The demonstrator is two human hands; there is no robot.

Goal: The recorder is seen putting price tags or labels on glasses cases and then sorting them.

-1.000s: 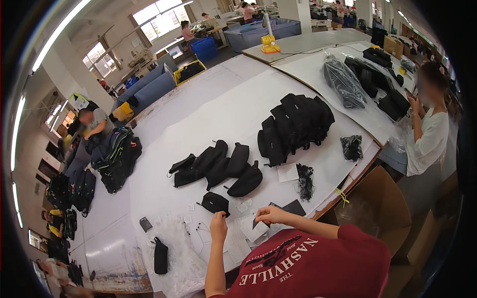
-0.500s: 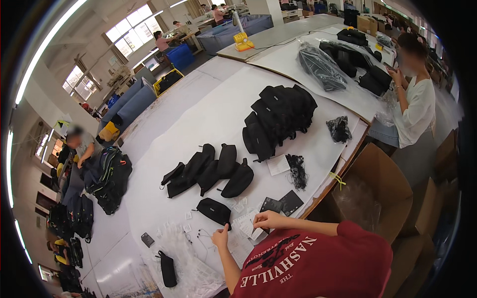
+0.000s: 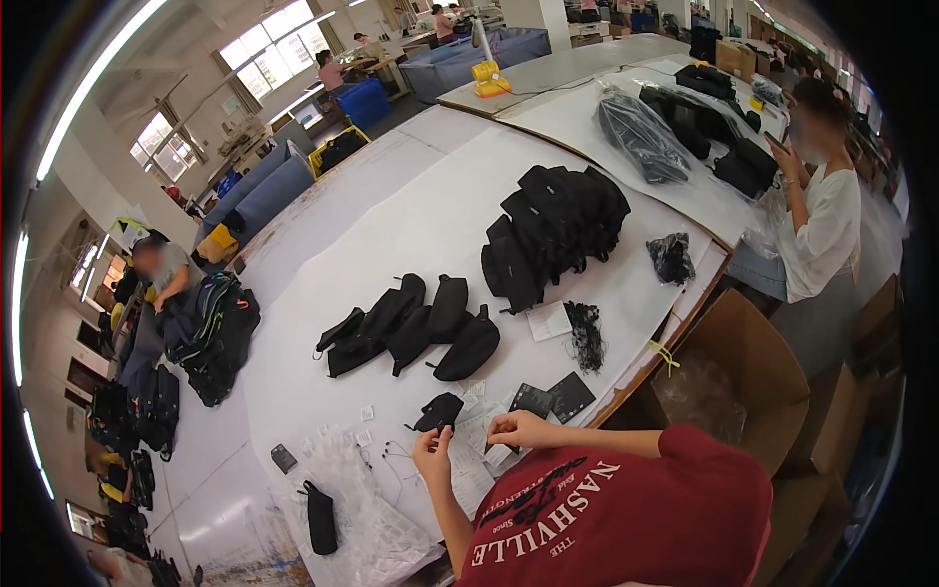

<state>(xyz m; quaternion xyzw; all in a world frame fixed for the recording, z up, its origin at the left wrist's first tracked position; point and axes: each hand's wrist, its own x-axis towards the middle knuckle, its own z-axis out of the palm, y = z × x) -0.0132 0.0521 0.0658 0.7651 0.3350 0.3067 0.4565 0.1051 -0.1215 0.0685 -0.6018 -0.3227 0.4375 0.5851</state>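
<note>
A small black zip pouch (image 3: pixel 437 413) is tilted up at the near part of the table. My left hand (image 3: pixel 433 455) pinches its near end between thumb and fingers. Just to the right, my right hand (image 3: pixel 518 428) is closed with its fingertips together; a thin dark thing shows under them, too small to name. White printed sheets (image 3: pixel 473 479) lie beneath and between my hands. Dark flat cards (image 3: pixel 571 396) rest beyond my right hand. Another black pouch (image 3: pixel 320 519) lies at the left on a heap of clear plastic bags (image 3: pixel 377 504).
Several black pouches (image 3: pixel 468 347) lie mid-table, with a larger stack (image 3: pixel 562 230) behind. Black cords (image 3: pixel 587 338) and a bagged bundle (image 3: pixel 671 258) are at right. An open carton (image 3: pixel 748 362) stands beside the table edge. Co-workers sit at right and stand at left.
The pouch has been tipped up and turned, so its broad face no longer shows. My right hand has moved slightly left, closer to my left hand. The view has shifted a little.
</note>
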